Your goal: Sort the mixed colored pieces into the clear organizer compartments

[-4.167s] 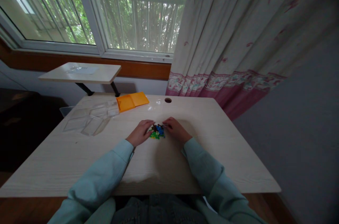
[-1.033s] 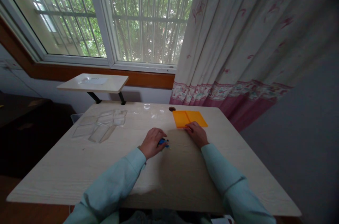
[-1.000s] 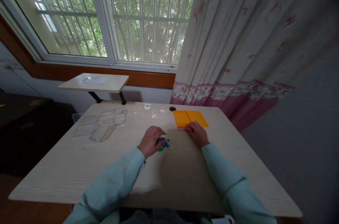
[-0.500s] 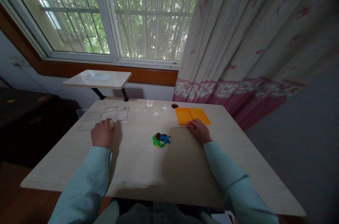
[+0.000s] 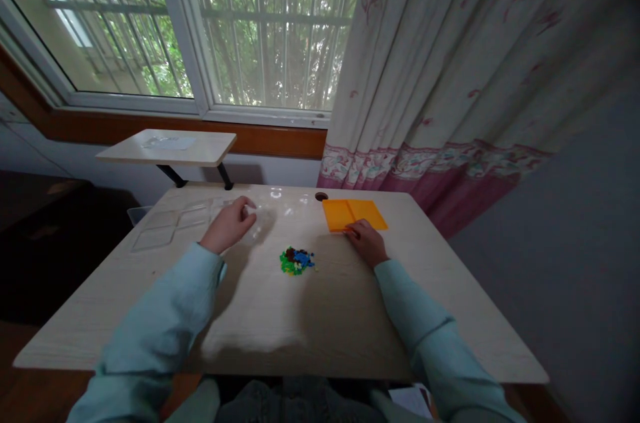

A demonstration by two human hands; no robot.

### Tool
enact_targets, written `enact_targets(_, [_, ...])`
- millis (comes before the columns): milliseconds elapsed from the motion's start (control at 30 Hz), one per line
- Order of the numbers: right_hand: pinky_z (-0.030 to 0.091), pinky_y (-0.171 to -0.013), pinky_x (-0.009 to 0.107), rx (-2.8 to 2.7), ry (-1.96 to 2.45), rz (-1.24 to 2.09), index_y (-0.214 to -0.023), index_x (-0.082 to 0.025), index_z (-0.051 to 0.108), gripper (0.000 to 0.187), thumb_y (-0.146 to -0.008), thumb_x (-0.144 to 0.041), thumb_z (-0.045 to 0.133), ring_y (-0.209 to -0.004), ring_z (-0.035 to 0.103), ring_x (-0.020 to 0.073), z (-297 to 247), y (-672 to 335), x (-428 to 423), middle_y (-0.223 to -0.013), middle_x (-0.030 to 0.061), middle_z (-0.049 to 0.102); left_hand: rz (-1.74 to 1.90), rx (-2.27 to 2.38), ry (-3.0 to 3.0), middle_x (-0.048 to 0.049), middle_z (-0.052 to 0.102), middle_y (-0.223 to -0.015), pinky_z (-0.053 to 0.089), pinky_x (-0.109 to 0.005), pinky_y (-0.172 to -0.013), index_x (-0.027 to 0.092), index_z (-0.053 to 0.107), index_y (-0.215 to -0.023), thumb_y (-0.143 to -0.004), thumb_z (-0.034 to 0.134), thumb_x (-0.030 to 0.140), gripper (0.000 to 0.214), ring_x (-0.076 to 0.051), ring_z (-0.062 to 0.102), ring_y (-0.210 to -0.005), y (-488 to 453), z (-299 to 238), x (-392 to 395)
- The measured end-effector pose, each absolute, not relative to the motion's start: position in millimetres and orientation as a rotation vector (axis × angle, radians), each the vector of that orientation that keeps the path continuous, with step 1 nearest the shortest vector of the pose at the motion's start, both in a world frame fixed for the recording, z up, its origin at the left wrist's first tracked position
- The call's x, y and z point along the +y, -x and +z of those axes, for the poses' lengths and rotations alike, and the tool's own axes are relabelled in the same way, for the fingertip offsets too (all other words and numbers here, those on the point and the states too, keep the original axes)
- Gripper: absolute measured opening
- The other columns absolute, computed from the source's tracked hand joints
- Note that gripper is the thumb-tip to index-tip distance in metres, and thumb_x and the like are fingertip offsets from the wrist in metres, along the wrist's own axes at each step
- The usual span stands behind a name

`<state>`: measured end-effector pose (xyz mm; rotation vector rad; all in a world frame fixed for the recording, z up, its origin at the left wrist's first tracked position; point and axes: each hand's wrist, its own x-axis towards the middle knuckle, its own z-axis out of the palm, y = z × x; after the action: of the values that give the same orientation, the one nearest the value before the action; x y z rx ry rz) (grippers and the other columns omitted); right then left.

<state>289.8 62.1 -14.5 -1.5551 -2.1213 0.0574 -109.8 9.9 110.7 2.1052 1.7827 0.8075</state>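
Observation:
My left hand [image 5: 230,224] is raised over the left part of the desk, its fingers curled with thumb and forefinger bent towards each other. Faint glints beside the fingertips look like a clear plastic piece in its grasp, though its outline is hard to make out. Behind and left of it lie clear plastic trays [image 5: 154,238]. At the near edge of a flat orange plastic sheet [image 5: 370,213], marked by a ridge or fold, my right hand [image 5: 367,243] is closed, fingertips pinching that edge. A small heap of green, blue and dark brown pieces [image 5: 296,261] lies between the hands.
A raised white shelf [image 5: 213,155] on black legs stands at the desk's back left, with a clear packet [image 5: 170,143] on it. Near the back edge is a round cable hole [image 5: 321,197]. Curtains [image 5: 400,109] hang beyond the desk's right side.
My left hand has lifted from the clear trays and moved right, its palm turning sideways. My right hand stays at the orange sheet's edge. The whole view has shifted slightly.

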Motion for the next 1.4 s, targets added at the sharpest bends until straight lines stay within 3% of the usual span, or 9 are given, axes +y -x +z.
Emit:
enact_targets(233, [0.045, -0.073, 0.026, -2.214, 1.521, 0.018, -0.103, -0.026, 0.068, 0.028, -0.093, -0.041, 0.048, -0.087, 0.060, 0.0162, -7, -287, 56, -0.099, 0.0041, 0.064, 0.757, 1.579, -1.677, -0.0042, 0.056, -0.080, 0.050, -0.027, -0.051, 0.014, 0.046, -0.113, -0.082, 0.051, 0.022, 0.032, -0.013, 0.052, -0.059, 12, 86, 95])
enact_targets(433, [0.043, -0.068, 0.025, -2.291, 1.574, -0.037, -0.084, -0.024, 0.070, 0.040, -0.092, -0.054, 0.045, -0.080, 0.060, 0.0153, 5, -289, 47, -0.091, 0.0041, 0.065, 0.734, 1.548, -1.542, -0.0089, 0.057, -0.092, 0.057, -0.029, -0.056, 0.014, 0.041, -0.115, -0.079, 0.060, 0.023, 0.042, -0.016, 0.056, -0.073, -29, 73, 120])
enact_targets(567, [0.041, -0.074, 0.030, -2.232, 1.694, -0.156, -0.075, -0.021, 0.069, 0.051, -0.096, -0.054, 0.035, -0.082, 0.057, 0.0189, 11, -297, 48, -0.082, 0.0088, 0.064, 0.738, 1.538, -1.438, -0.0109, 0.055, -0.097, 0.058, -0.035, -0.059, 0.014, 0.035, -0.123, -0.078, 0.063, 0.023, 0.054, -0.018, 0.058, -0.077, -32, 69, 123])
enact_targets(733, [0.034, -0.088, 0.043, -2.064, 1.788, -0.214, -0.082, -0.019, 0.070, 0.048, -0.094, -0.053, 0.038, -0.102, 0.051, 0.0283, 17, -286, 43, -0.092, 0.0140, 0.065, 0.757, 1.499, -1.275, -0.0108, 0.053, -0.099, 0.059, -0.037, -0.061, 0.014, 0.025, -0.131, -0.081, 0.064, 0.026, 0.064, -0.016, 0.060, -0.074, -39, 69, 121])
enact_targets(867, [0.035, -0.092, 0.043, -2.285, 1.619, -0.135, -0.098, -0.022, 0.069, 0.033, -0.093, -0.047, 0.047, -0.104, 0.052, 0.0265, 17, -259, 36, -0.103, 0.0116, 0.066, 0.742, 1.431, -1.187, -0.0072, 0.054, -0.090, 0.060, -0.034, -0.062, 0.011, 0.021, -0.134, -0.084, 0.062, 0.026, 0.066, -0.013, 0.061, -0.067, -49, 68, 120])
enact_targets(967, [0.040, -0.092, 0.038, -2.354, 1.559, -0.044, -0.108, -0.021, 0.066, 0.025, -0.092, -0.032, 0.049, -0.104, 0.056, 0.0240, 10, -249, 36, -0.109, 0.0106, 0.067, 0.731, 1.369, -1.199, -0.0055, 0.055, -0.086, 0.059, -0.032, -0.066, 0.010, 0.024, -0.135, -0.089, 0.055, 0.025, 0.057, -0.013, 0.063, -0.068, -49, 67, 117])
enact_targets(1100, [0.043, -0.097, 0.036, -2.365, 1.426, 0.135, -0.112, -0.021, 0.065, 0.029, -0.090, -0.020, 0.046, -0.111, 0.058, 0.0210, -1, -265, 44, -0.118, 0.0086, 0.066, 0.761, 1.331, -1.333, -0.0069, 0.059, -0.089, 0.057, -0.034, -0.076, 0.013, 0.030, -0.135, -0.089, 0.051, 0.020, 0.051, -0.014, 0.064, -0.075, -32, 67, 110])
enact_targets(1267, [0.040, -0.104, 0.043, -2.389, 1.375, 0.225, -0.117, -0.022, 0.063, 0.035, -0.085, -0.017, 0.050, -0.116, 0.058, 0.0221, -4, -291, 48, -0.124, 0.0081, 0.064, 0.845, 1.297, -1.686, -0.0084, 0.061, -0.104, 0.042, -0.039, -0.103, 0.015, 0.062, -0.108, -0.075, 0.052, 0.003, 0.036, -0.019, 0.057, -0.104, 4, 61, 99])
enact_targets(1400, [0.033, -0.110, 0.047, -2.363, 1.480, 0.216, -0.117, -0.022, 0.063, 0.040, -0.078, -0.014, 0.056, -0.116, 0.058, 0.0235, 1, -301, 44, -0.123, 0.0081, 0.065, 0.625, 1.144, -2.503, -0.0099, 0.061, -0.113, 0.037, -0.040, -0.108, 0.015, 0.067, -0.099, -0.063, 0.043, -0.008, 0.049, -0.021, 0.052, -0.116, 31, 50, 95])
